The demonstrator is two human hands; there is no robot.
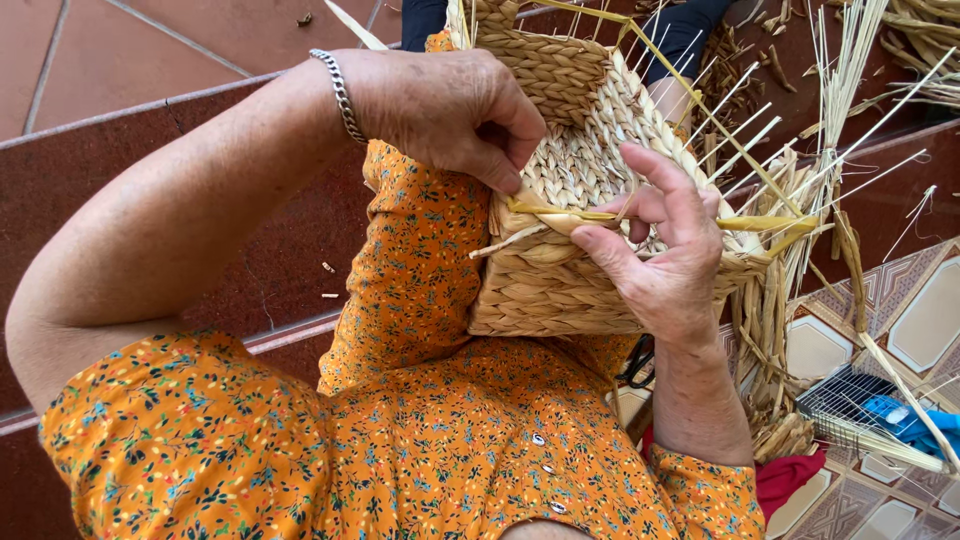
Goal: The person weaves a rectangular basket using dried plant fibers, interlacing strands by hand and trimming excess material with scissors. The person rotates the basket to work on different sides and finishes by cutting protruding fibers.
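A half-woven straw basket [560,120] rests on my lap, its open rim bristling with loose upright stalks [740,130]. My left hand [440,105], with a silver chain bracelet [340,95] on the wrist, grips the basket's near corner, thumb pressing the weave. My right hand [655,255] pinches a flat yellow-green strand [570,213] that runs across the basket's side, fingers curled around it. A pale loose strand end [505,240] sticks out to the left between the hands.
Dark red stone steps [120,160] lie to the left. A bundle of dried straw [780,330] stands at the right over patterned floor tiles [900,310]. A wire rack [850,405] with blue cloth [915,420] lies at the lower right. Someone's dark-clothed legs [680,30] show beyond the basket.
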